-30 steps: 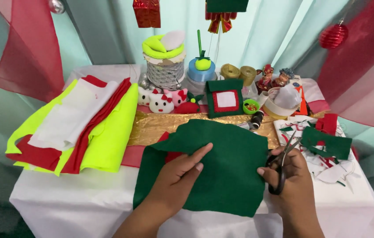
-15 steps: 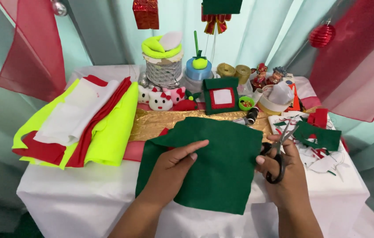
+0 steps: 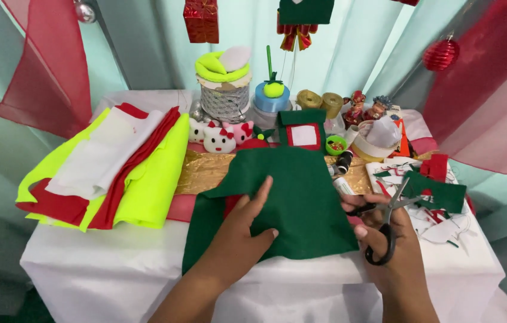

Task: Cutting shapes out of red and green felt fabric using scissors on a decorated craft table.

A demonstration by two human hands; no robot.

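Observation:
A large sheet of dark green felt (image 3: pixel 292 191) lies on the white-covered table (image 3: pixel 116 257), lifted a little toward me. My left hand (image 3: pixel 242 230) rests flat on its lower left part, fingers spread and thumb tucked under the edge. My right hand (image 3: pixel 385 239) grips black-handled scissors (image 3: pixel 385 218) at the sheet's right edge, blades pointing up and to the right, slightly apart.
A stack of neon yellow, red and white felt (image 3: pixel 110 167) lies at the left. Felt scraps (image 3: pixel 439 197) lie at the right. Small plush toys (image 3: pixel 220 136), ribbon spools (image 3: pixel 271 98), a silver basket (image 3: pixel 224 98) and figurines (image 3: pixel 364 107) crowd the back. Red ornaments hang overhead.
The green felt has been pulled up and turned slightly, and my left hand has slid lower on it. My right hand with the scissors has stayed at the sheet's right edge.

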